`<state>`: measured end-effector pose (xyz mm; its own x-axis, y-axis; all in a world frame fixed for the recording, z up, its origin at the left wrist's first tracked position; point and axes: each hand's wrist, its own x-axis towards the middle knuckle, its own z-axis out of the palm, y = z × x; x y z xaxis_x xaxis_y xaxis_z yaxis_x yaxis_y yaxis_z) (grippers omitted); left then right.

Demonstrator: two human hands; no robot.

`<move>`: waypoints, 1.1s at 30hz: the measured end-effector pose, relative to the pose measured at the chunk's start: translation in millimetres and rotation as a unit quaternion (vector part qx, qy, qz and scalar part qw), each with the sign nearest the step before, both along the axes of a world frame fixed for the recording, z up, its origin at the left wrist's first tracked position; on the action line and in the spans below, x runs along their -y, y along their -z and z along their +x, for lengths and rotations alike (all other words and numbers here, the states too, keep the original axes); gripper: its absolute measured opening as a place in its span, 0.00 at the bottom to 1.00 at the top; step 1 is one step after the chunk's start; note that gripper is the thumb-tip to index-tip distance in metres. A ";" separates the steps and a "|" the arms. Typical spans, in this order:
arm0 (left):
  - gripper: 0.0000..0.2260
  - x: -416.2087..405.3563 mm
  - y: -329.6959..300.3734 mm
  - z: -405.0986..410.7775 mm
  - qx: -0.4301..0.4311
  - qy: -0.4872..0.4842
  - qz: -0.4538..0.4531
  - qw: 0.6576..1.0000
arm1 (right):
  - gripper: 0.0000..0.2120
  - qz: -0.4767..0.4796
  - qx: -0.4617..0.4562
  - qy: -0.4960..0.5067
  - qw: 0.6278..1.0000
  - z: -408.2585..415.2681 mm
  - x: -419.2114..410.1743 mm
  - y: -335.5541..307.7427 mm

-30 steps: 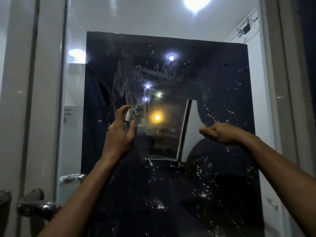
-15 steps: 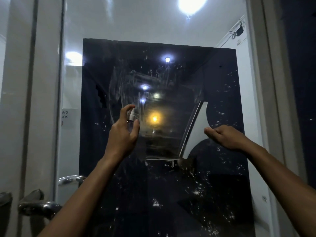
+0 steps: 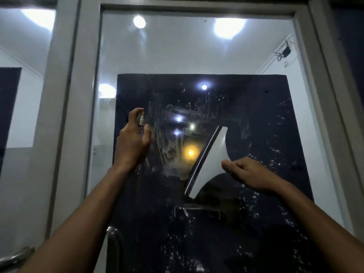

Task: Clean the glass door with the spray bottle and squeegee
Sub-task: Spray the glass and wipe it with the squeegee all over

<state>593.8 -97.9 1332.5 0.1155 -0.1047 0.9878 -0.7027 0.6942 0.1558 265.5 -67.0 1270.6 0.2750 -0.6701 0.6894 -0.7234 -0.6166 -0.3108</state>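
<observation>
Squeegee (image 3: 208,162) tilted further, blade top leaning right; view tipped upward, door frame (image 3: 86,56) top visible.

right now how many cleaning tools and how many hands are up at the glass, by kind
spray bottle: 1, gripped by the left hand
squeegee: 1, held by the right hand
hands: 2
total: 4

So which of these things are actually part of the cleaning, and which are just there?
In use:
spray bottle, held in left hand
squeegee, held in right hand
glass door

Just there:
door handles
dark sheet behind the glass
</observation>
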 end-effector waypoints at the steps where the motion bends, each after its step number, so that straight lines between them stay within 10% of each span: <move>1: 0.19 0.6 -8.2 5.5 -0.001 -0.015 -0.008 1.000 | 0.28 -0.002 0.003 -0.011 1.000 6.4 -0.3 -4.0; 27: 0.19 13.7 -50.5 36.2 0.030 0.003 -0.031 0.999 | 0.28 -0.016 0.094 -0.068 0.993 83.6 14.3 -36.8; 33: 0.19 9.1 -46.3 36.2 0.056 0.014 -0.019 0.998 | 0.29 -0.071 -0.006 0.010 0.997 124.5 13.3 -68.5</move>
<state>630.0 -107.0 1378.9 0.0007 -0.0678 0.9977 -0.6946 0.7177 0.0493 389.9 -80.4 1339.2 0.2705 -0.5719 0.7744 -0.7392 -0.6387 -0.2135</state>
